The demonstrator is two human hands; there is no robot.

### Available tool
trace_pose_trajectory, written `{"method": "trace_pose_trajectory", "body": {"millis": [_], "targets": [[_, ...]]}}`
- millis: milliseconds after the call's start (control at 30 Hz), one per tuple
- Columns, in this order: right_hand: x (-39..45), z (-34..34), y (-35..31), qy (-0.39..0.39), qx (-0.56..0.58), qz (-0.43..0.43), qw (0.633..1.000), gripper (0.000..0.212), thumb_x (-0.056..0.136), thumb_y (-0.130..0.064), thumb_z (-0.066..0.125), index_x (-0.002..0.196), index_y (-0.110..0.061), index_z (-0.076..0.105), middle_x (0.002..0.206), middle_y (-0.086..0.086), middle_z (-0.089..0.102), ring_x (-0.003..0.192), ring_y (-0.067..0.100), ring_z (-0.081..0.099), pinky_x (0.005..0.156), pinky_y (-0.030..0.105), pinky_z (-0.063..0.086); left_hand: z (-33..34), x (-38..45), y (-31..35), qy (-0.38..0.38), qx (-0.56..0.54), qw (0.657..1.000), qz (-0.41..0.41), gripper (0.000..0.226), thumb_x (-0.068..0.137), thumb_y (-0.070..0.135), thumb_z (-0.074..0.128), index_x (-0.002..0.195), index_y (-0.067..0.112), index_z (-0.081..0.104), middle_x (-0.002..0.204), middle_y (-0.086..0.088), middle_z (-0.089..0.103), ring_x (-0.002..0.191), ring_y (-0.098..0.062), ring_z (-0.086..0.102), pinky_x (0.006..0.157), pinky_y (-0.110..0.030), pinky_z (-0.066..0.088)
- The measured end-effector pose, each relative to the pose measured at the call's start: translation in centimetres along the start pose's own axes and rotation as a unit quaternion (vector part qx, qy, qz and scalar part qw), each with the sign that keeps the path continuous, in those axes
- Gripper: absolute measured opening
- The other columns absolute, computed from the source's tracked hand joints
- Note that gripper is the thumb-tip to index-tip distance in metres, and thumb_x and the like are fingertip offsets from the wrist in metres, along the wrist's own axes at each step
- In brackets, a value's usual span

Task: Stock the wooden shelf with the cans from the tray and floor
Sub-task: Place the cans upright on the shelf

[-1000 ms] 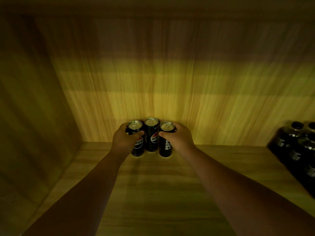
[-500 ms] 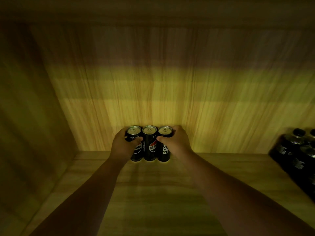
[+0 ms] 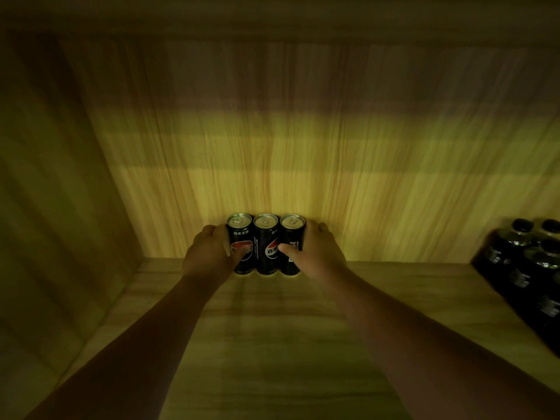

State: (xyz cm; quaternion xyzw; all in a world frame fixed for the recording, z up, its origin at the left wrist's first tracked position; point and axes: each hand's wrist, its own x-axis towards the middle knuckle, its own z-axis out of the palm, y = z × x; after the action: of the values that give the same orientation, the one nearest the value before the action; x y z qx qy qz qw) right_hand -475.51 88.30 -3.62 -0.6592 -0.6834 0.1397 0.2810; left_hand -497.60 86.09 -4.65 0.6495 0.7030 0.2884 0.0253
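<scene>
Three black Pepsi cans stand upright in a tight row on the wooden shelf board point(image 3: 272, 328), right against the back panel. My left hand point(image 3: 209, 256) wraps the left can point(image 3: 241, 234), thumb across its logo. My right hand point(image 3: 315, 256) wraps the right can point(image 3: 292, 237), thumb on its front. The middle can point(image 3: 266, 244) is squeezed between the two outer cans and neither hand covers it. All three silver tops show.
Several dark bottles point(image 3: 527, 262) with black caps stand packed at the shelf's right edge. The left side wall point(image 3: 54, 207) of the shelf closes in the space. Bare board lies between the cans and the bottles.
Both hands have pushed the three cans back to the rear panel and pressed them into an even row. My grip has slid lower on the outer cans.
</scene>
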Motion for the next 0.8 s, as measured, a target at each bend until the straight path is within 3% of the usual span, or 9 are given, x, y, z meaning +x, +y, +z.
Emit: {"method": "trace_pose_trajectory", "body": {"millis": [100,167,300,467,567,800], "targets": [[-1.4,-0.4,0.1,-0.012,-0.110,-0.002,0.994,0.082,0.081,-0.070,0.055,0.141,-0.017,0.040,0.137,0.006,0.047,0.123,0.027,0.047,0.091,0.041,0.048,-0.8,-1.4,-0.8,0.021,0.076,0.997,0.028,0.075,0.086,0.064,0.054,0.144,0.020,0.041,0.144,-0.007,0.047,0.131,-0.027,0.045,0.101,-0.042,0.043],[-2.5,-0.5,0.2,-0.031,-0.142,-0.002,0.989,0.081,0.085,-0.071,0.048,0.142,-0.015,0.039,0.142,0.007,0.044,0.128,0.028,0.043,0.094,0.042,0.046,-1.2,-2.2,-1.3,-0.016,0.110,0.994,0.019,0.081,0.086,0.069,0.048,0.150,0.021,0.033,0.153,-0.008,0.037,0.141,-0.028,0.033,0.112,-0.044,0.033],[-5.3,-0.8,0.6,-0.071,-0.171,-0.018,0.983,0.085,0.088,-0.073,0.037,0.152,-0.019,0.026,0.161,0.006,0.021,0.148,0.029,0.016,0.113,0.047,0.029,-2.1,-4.4,-1.6,-0.087,0.190,0.978,0.023,0.085,0.086,0.077,0.028,0.156,0.029,0.017,0.164,-0.006,0.014,0.151,-0.028,0.010,0.120,-0.048,0.014],[-10.0,-1.9,0.5,-0.103,-0.208,-0.062,0.971,0.081,0.090,-0.074,0.031,0.156,-0.033,0.011,0.165,-0.002,-0.004,0.151,0.024,-0.003,0.118,0.045,0.013,-4.0,-8.1,-0.9,-0.104,0.211,0.971,0.047,0.086,0.080,0.082,0.017,0.154,0.038,0.019,0.165,0.000,0.011,0.151,-0.026,0.008,0.120,-0.051,0.013],[-12.6,-2.7,0.1,-0.091,-0.206,-0.060,0.972,0.080,0.089,-0.075,0.030,0.156,-0.035,0.011,0.165,-0.005,-0.004,0.151,0.023,-0.004,0.118,0.047,0.014,-4.9,-9.9,0.0,-0.106,0.199,0.972,0.057,0.096,0.073,0.085,0.008,0.155,0.036,0.019,0.165,0.000,0.010,0.151,-0.025,0.006,0.120,-0.050,0.011],[-18.0,-5.0,-0.2,-0.073,-0.202,-0.075,0.974,0.080,0.088,-0.077,0.021,0.156,-0.036,0.009,0.165,-0.004,-0.001,0.151,0.023,-0.001,0.117,0.049,0.016,-6.4,-14.5,2.5,-0.095,0.206,0.970,0.088,0.084,0.083,0.082,0.018,0.155,0.038,0.017,0.165,0.001,0.008,0.152,-0.025,0.005,0.120,-0.049,0.011]]}}
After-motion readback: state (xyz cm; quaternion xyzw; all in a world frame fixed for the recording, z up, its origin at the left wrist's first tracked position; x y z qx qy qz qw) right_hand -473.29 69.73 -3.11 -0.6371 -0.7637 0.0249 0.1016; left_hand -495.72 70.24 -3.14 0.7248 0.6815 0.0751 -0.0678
